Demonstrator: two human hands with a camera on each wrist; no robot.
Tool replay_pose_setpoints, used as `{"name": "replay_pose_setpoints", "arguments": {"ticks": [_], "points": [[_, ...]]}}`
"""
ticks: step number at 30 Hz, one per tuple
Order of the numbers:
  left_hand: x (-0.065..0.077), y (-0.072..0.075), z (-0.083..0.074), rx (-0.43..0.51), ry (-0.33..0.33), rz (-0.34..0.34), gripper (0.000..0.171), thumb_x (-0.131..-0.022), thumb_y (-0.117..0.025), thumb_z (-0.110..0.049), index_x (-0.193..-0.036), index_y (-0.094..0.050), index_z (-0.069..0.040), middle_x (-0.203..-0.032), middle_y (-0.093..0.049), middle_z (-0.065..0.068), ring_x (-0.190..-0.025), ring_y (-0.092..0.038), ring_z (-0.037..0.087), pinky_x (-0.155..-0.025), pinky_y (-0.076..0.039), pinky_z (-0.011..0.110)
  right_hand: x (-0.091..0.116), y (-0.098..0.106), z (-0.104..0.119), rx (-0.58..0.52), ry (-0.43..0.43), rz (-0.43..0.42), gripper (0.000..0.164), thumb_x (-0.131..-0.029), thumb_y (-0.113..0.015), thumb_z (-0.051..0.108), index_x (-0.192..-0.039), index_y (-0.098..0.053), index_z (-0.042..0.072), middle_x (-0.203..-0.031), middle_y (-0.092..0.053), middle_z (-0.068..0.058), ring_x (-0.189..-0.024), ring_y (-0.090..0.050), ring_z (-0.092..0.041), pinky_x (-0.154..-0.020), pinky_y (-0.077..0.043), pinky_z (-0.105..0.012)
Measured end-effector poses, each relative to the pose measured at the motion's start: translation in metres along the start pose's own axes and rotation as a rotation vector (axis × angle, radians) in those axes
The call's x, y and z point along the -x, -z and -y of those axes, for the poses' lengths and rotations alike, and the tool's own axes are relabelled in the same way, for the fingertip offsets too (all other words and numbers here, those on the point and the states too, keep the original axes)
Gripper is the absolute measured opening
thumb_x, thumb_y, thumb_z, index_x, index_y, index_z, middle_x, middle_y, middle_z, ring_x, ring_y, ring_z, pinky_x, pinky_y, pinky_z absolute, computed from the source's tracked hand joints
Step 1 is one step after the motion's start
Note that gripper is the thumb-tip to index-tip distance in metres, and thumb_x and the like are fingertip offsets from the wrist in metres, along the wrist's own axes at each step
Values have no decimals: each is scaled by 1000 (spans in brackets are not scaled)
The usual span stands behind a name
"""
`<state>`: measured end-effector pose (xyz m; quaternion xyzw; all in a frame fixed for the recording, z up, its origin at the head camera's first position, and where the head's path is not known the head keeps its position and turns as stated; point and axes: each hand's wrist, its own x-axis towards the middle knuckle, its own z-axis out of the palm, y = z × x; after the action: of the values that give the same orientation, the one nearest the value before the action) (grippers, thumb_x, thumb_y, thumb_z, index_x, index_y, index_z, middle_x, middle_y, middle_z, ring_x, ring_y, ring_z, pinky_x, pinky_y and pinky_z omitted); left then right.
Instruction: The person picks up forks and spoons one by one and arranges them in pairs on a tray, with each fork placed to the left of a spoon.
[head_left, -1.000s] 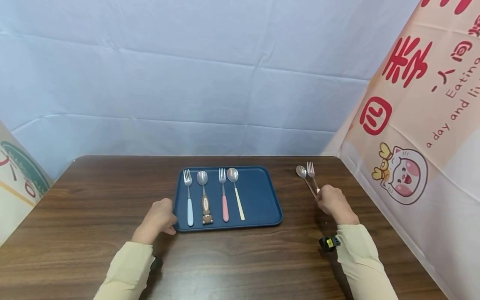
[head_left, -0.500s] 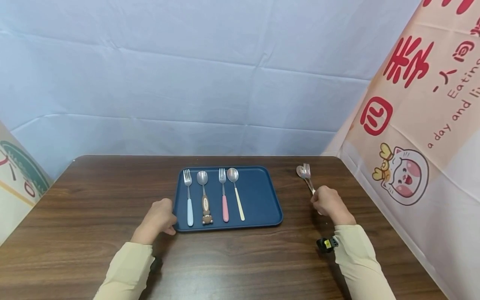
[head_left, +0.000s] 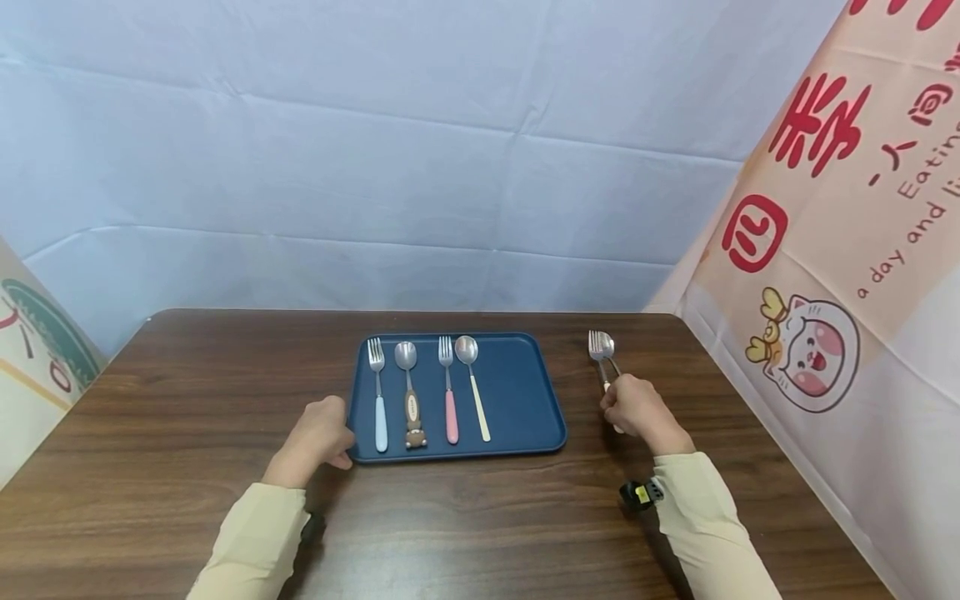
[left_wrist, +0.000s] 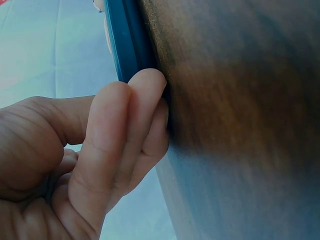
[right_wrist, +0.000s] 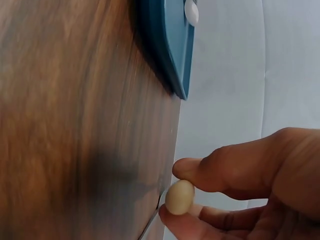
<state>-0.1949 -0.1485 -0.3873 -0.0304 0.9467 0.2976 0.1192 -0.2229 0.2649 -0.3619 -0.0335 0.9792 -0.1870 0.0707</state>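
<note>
In the head view my left hand (head_left: 318, 433) is at the left edge of a blue tray (head_left: 521, 400); the left wrist view shows fingers and thumb gripping its rim (left_wrist: 125, 40). My right hand (head_left: 633, 406), right of the tray, pinches a fork (head_left: 597, 343) by its handle. The handle's rounded cream end (right_wrist: 180, 196) sticks out between thumb and fingers in the right wrist view. Just behind the fork, a metal spoon (head_left: 608, 342) lies on the table, its lower part hidden by the hand.
Side by side on the tray are a blue-handled fork (head_left: 381, 425), a brown bear-handled spoon (head_left: 412, 410), a pink-handled fork (head_left: 451, 417) and a cream-handled spoon (head_left: 481, 410). All stand on a brown wooden table (head_left: 480, 525), with a white cloth (head_left: 375, 167) behind.
My right hand has moved left with the fork, which has crossed over the spoon to its left side. The left hand and the tray have stayed put.
</note>
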Motion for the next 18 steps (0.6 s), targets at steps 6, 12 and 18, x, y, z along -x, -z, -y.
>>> {"name": "replay_pose_setpoints", "arguments": {"ticks": [6, 12, 18], "points": [[0, 0, 1, 0, 2, 1, 9, -73, -53, 9, -82, -53, 9, -55, -57, 10, -42, -60, 13, -53, -50, 28, 1, -4, 11, 13, 67, -1, 15, -74, -58, -4, -82, -71, 0, -77, -65, -6, -67, -56, -19, -62, -46, -36], [-1, 0, 1, 6, 0, 2, 8, -73, -53, 10, -81, -54, 8, -55, -57, 10, -41, -60, 13, -54, -50, 29, 1, -7, 21, 26, 95, -9, 11, -74, -62, -2, -80, -71, 2, -75, -66, -5, -67, -57, -19, -66, -48, -39], [0, 0, 0, 8, 6, 5, 8, -73, -53, 10, -81, -54, 8, -56, -57, 10, -43, -60, 14, -54, -50, 28, 1, -11, 28, 39, 133, -16, 11, -75, -63, 0, -81, -72, 3, -79, -67, -5, -69, -57, -17, -67, -48, -38]]}}
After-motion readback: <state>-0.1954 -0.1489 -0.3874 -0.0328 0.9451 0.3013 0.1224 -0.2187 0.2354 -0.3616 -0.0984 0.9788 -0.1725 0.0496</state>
